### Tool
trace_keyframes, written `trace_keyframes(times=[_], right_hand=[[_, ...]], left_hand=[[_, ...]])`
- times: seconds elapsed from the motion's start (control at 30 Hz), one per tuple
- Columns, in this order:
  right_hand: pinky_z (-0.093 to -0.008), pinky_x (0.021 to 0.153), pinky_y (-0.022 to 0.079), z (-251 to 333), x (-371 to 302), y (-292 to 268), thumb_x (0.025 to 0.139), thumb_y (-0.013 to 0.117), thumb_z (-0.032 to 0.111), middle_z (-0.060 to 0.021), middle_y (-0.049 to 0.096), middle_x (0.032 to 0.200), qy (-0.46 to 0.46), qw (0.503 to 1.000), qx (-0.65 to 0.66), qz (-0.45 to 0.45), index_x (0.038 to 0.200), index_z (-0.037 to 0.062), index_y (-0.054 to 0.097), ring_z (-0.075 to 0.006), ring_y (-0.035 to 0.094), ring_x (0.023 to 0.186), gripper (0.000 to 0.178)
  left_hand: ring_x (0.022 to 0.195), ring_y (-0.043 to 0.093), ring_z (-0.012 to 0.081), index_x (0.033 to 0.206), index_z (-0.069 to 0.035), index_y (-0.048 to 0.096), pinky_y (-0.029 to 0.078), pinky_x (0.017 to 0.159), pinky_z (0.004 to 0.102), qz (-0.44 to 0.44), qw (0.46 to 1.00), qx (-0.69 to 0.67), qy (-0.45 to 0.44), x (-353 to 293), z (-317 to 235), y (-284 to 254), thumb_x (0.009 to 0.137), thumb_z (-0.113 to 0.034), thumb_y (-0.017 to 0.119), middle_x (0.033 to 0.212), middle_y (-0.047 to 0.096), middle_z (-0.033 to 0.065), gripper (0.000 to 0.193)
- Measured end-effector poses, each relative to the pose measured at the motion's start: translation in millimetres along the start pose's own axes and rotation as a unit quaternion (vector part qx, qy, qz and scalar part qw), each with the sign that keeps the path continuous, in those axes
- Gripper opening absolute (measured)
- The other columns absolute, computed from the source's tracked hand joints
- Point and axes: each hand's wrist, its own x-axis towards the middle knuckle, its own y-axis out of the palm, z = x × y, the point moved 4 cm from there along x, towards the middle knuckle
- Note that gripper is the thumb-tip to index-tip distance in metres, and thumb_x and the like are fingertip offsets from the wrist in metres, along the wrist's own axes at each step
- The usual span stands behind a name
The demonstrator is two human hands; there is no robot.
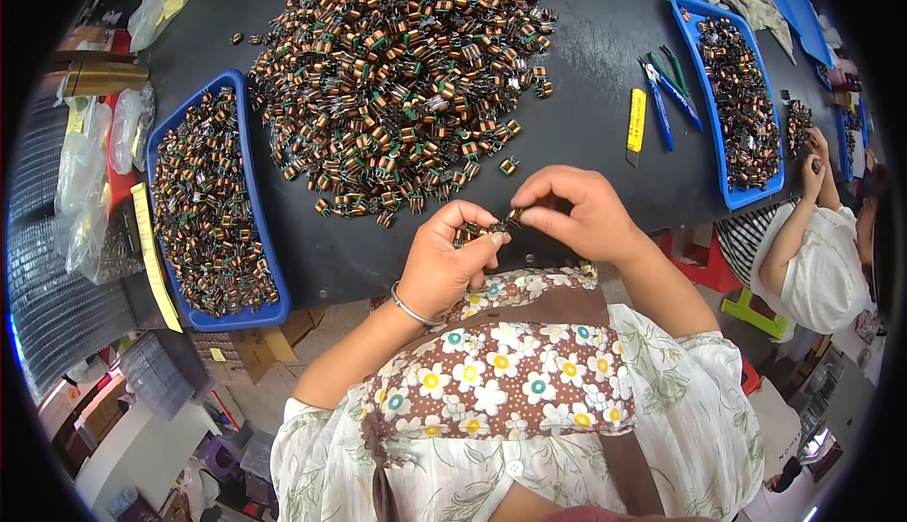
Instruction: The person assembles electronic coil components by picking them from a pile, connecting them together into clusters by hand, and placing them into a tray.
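Head view: over the black worktop's (331, 256) near edge, the left hand (446, 254) curls round small copper-wound coils (470, 233), apparently keeping them handy, the right hand (578, 208) pinching one, their loose heap (402, 78) within reach.

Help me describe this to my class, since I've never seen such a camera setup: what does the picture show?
No machine here: these are a person's two bare hands, filmed from above by a wide fisheye camera worn on the head, so straight edges bend. The left hand holds a few small copper-wound coils; the right hand seems to pinch another coil. Beyond them, a large heap of similar coils lies on the smooth dark table. A blue plastic tray filled with coils stands at the left, another tray at the right. Between the heap and the right tray lie a flat yellow cutter and blue-handled pliers.
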Motion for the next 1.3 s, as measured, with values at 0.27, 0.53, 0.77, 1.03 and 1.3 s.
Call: trace_keyframes(times=[0.27,0.53,0.77,1.03,1.3], right_hand=[[-0.0261,0.061,0.045,12,4,9,0.071,0.067,0.001,-0.0070,0.060,0.078,-0.076,0.993,0.083,0.040,0.080,0.0015,0.064,-0.0158,0.057,0.068,0.010],[-0.0265,0.059,0.045,-2,21,6,0.073,0.066,0.004,-0.0066,0.056,0.080,-0.125,0.948,-0.262,-0.130,0.083,0.0028,0.061,-0.0166,0.057,0.067,0.011],[-0.0250,0.064,0.046,2,7,9,0.072,0.064,0.000,-0.0050,0.058,0.082,0.000,0.997,0.070,0.027,0.087,0.0022,0.060,-0.0122,0.057,0.071,0.015],[-0.0238,0.064,0.045,7,2,9,0.071,0.067,0.001,-0.0046,0.059,0.081,0.041,0.991,0.122,0.042,0.086,0.0016,0.062,-0.0111,0.057,0.072,0.016],[-0.0258,0.063,0.046,16,10,14,0.073,0.067,0.004,-0.0057,0.061,0.078,-0.051,0.994,0.076,0.065,0.086,0.0025,0.064,-0.0140,0.059,0.071,0.013]], left_hand=[[0.044,0.043,0.0028,0.091,-0.006,0.054,0.032,0.038,0.0165,0.006,1.000,0.019,-0.004,0,-2,0,0.080,-0.007,0.063,0.065,0.056,0.0029,0.015],[0.058,0.053,0.0076,0.094,-0.002,0.051,0.039,0.042,0.0168,-0.004,1.000,0.014,-0.007,-1,1,-2,0.083,0.000,0.056,0.084,0.061,0.0105,0.012],[0.059,0.053,0.0076,0.092,-0.004,0.050,0.039,0.041,0.0171,-0.020,1.000,0.011,0.007,-1,-1,-4,0.083,0.000,0.056,0.084,0.061,0.0105,0.012],[0.045,0.045,0.0036,0.096,-0.005,0.052,0.033,0.039,0.0160,-0.009,0.999,-0.037,0.028,1,-6,0,0.081,-0.006,0.061,0.065,0.056,0.0030,0.017],[0.046,0.048,0.0058,0.096,-0.004,0.054,0.035,0.039,0.0171,-0.003,1.000,-0.002,0.012,-2,-3,-6,0.081,-0.004,0.060,0.065,0.057,0.0039,0.016]])
